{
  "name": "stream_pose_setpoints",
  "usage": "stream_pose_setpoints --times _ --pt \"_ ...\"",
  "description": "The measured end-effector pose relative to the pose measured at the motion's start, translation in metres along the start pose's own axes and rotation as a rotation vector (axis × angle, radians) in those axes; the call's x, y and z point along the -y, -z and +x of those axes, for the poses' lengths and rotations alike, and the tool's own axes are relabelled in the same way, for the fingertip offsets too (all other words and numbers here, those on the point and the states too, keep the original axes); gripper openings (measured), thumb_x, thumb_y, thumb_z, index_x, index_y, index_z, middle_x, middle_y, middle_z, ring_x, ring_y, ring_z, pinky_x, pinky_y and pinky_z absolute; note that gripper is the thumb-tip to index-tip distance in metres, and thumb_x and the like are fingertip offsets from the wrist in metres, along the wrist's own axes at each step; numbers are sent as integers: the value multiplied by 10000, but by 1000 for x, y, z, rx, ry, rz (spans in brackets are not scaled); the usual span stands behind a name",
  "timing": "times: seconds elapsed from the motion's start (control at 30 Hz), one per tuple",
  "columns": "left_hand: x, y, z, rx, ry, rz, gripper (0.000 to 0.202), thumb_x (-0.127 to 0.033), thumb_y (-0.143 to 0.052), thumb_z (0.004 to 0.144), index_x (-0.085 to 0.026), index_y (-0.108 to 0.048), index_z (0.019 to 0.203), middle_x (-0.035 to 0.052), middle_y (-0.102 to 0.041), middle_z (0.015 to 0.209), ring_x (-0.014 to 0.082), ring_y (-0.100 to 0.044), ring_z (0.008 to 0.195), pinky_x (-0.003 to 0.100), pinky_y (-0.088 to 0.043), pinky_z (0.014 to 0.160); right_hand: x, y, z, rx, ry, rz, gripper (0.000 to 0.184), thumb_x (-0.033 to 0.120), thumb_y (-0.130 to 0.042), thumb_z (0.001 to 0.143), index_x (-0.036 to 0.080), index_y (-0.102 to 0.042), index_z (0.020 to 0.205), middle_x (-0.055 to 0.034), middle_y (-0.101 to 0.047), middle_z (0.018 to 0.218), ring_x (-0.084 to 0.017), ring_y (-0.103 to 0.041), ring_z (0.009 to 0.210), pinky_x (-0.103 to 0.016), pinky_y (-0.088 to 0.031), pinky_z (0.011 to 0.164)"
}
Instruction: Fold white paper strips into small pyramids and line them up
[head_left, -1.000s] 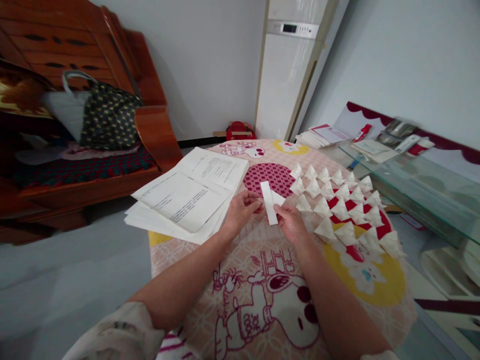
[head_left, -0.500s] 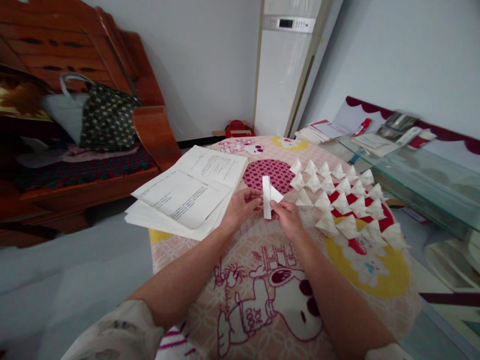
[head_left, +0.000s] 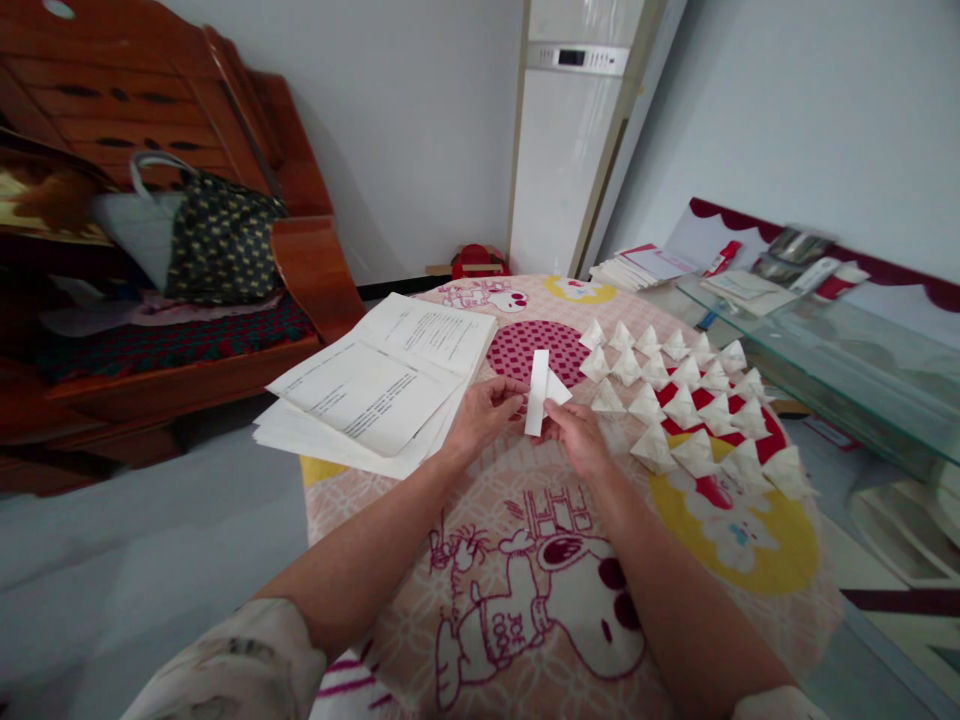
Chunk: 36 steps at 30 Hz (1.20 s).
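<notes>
A narrow white paper strip (head_left: 538,390) with one folded corner is pinched between both hands above a cartoon-print cloth (head_left: 525,560). My left hand (head_left: 485,412) grips the strip's left side with closed fingers. My right hand (head_left: 576,436) pinches its lower right edge. Several folded white paper triangles (head_left: 679,400) lie in rows on the cloth just right of my right hand. A stack of printed paper sheets (head_left: 382,385) lies left of my left hand.
A glass table (head_left: 840,350) with papers and small items stands at the right. A wooden bench (head_left: 157,330) with a dark dotted bag (head_left: 217,235) is at the left. A tall white appliance (head_left: 562,140) stands at the back wall, a red object (head_left: 474,260) beside it.
The strip has been raised slightly and tilted more upright between the hands, its corner folded over. The hands stayed in nearly the same place.
</notes>
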<state>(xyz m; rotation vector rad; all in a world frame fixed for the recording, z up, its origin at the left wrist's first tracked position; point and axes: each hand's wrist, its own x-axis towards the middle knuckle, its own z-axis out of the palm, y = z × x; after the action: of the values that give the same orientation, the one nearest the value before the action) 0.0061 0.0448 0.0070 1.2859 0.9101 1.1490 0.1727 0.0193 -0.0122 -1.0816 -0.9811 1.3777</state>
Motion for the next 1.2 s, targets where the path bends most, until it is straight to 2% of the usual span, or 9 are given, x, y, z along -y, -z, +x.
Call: stream_pose_setpoints --times 0.17,0.4,0.47,0.53,0.67,0.9,1.2 --pt "-4 -1 -3 21 79 -165 338 -383 -783 740 -138 -681 948 42 -730 808 126 -665 646 255 -550 633 5 7 -1 129 -69 56 400 539 -805 685 155 -735 771 -75 -729 654 -210 -665 552 -328 -557 479" --pt "-5 0 -2 76 76 -235 394 -456 -844 685 -138 -627 772 18 -689 661 112 -628 537 229 -516 552 10 9 -7 323 -178 31 395 532 -812 700 154 -707 739 -57 -700 612 -206 -659 529 -313 -525 466" --pt "-4 0 -2 61 62 -218 403 -465 -846 681 -142 -614 743 15 -681 634 111 -618 517 226 -505 529 8 8 -7 303 -165 34 397 535 -821 693 159 -710 754 -51 -706 631 -194 -651 533 -314 -528 492" --pt "-4 -1 -2 56 47 -186 406 -470 -844 683 -144 -607 727 11 -672 610 110 -611 504 222 -498 517 6 6 -6 229 -126 49 399 531 -838 672 168 -719 787 -45 -721 678 -178 -645 556 -307 -529 530" --pt "-6 -4 -5 129 69 -147 429 -490 -852 677 -141 -607 724 7 -668 603 102 -610 508 215 -508 533 4 6 -4 124 -43 72 377 474 -867 652 184 -744 860 -30 -735 739 -165 -645 630 -298 -524 617" --pt "-8 -5 -8 236 96 -189 488 -592 -796 732 -132 -636 759 25 -691 656 109 -643 568 225 -538 589 7 11 -5 217 -88 116 340 455 -842 694 176 -737 857 -23 -707 712 -160 -609 607 -308 -505 620" --pt "-7 -3 -7 263 109 -186 487 -599 -794 734 -145 -621 762 28 -687 672 116 -646 584 235 -535 601 11 6 -8 195 -113 116 354 467 -847 662 181 -706 816 -12 -688 683 -148 -583 570 -293 -510 584"
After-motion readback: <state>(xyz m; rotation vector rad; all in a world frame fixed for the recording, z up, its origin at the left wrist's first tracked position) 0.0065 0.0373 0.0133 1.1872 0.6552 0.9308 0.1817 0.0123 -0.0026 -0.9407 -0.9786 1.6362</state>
